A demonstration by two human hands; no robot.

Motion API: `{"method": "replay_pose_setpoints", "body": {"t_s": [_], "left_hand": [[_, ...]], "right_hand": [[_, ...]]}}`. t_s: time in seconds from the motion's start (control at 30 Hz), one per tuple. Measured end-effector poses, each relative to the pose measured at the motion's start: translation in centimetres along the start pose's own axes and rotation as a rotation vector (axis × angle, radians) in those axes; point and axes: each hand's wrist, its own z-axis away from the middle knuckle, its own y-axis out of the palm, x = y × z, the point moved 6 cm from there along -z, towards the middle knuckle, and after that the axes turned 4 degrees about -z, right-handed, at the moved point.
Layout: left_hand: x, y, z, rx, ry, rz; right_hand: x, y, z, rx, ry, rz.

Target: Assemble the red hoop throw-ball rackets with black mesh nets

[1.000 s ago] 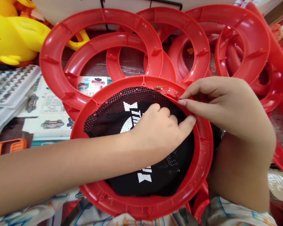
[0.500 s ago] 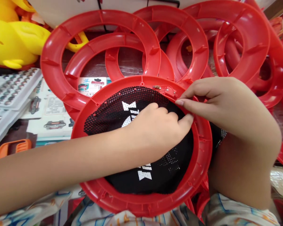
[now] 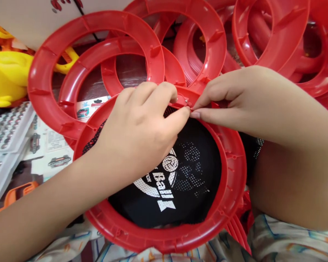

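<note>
A red plastic ring (image 3: 229, 189) lies in front of me with a black mesh net (image 3: 191, 189) printed in white stretched inside it. My left hand (image 3: 136, 127) rests over the net's upper part, fingers curled and thumb pinching at the ring's top inner edge. My right hand (image 3: 240, 102) comes from the right, its fingertips pinched on the same spot of the rim, touching the left thumb. What the fingers pinch is too small to make out.
Several more red rings (image 3: 57, 65) are piled behind and to the right. A yellow plastic toy (image 3: 5, 76) sits at the far left. Below it lie a tray of small button cells (image 3: 2, 127) and printed toy cards (image 3: 54, 145).
My left hand has moved up from the net's middle to the ring's top edge, uncovering the white print. The right fingertips shifted slightly left to meet it. The view dropped a little.
</note>
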Motion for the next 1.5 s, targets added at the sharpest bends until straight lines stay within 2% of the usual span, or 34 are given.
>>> {"method": "replay_pose_setpoints", "body": {"t_s": [0.17, 0.4, 0.47, 0.63, 0.87, 1.13, 1.37, 1.5], "left_hand": [[0.1, 0.0, -0.1, 0.080, 0.041, -0.027], [0.0, 0.1, 0.1, 0.072, 0.025, -0.082], [0.4, 0.1, 0.1, 0.065, 0.008, -0.069], [1.0, 0.9, -0.2, 0.152, 0.016, 0.010], [1.0, 1.2, -0.4, 0.148, -0.035, 0.041], [1.0, 1.1, -0.1, 0.129, -0.009, 0.033], [1.0, 0.8, -0.2, 0.111, -0.072, 0.128], [1.4, 0.9, -0.3, 0.160, -0.060, 0.136]], "right_hand": [[0.1, -0.1, -0.1, -0.016, -0.003, -0.019], [-0.2, -0.2, -0.1, -0.003, 0.028, 0.067], [-0.4, -0.4, 0.1, -0.013, 0.009, 0.099], [-0.9, -0.4, 0.2, -0.009, 0.052, 0.145], [-0.2, 0.0, -0.2, 0.003, 0.023, 0.018], [-0.4, 0.0, -0.2, -0.004, 0.060, -0.031], [-0.4, 0.3, -0.5, -0.026, 0.091, -0.023], [-0.3, 0.4, -0.4, -0.034, 0.078, 0.030]]}}
